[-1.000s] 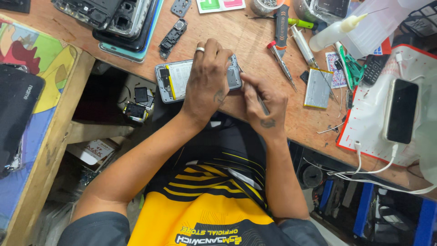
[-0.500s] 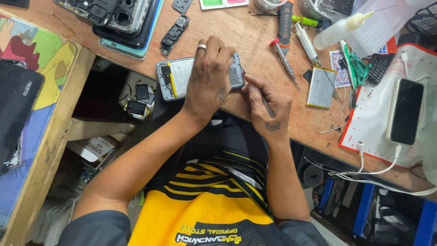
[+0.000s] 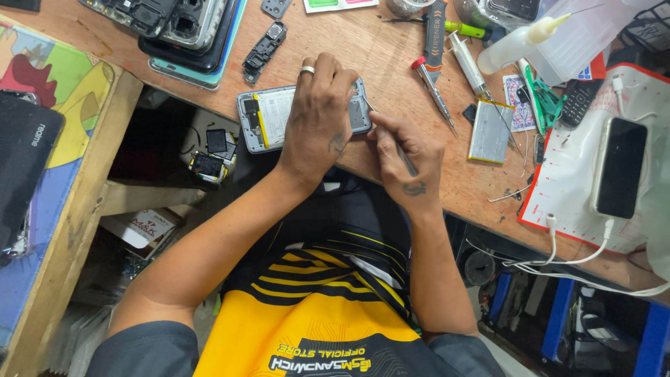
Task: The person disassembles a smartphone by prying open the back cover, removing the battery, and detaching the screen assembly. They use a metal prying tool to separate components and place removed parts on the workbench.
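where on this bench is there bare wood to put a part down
Bare wood lies between the opened phone and the stack of phones, and along the near edge between the right hand and the loose battery. The left hand covers the phone's middle. The far right corner is crowded: screwdriver, syringe, squeeze bottle, white mat.

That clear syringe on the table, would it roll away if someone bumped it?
Probably a little: the syringe has a round barrel and lies flat on the wooden table. It looks light, and the screwdriver close beside it might stop it.
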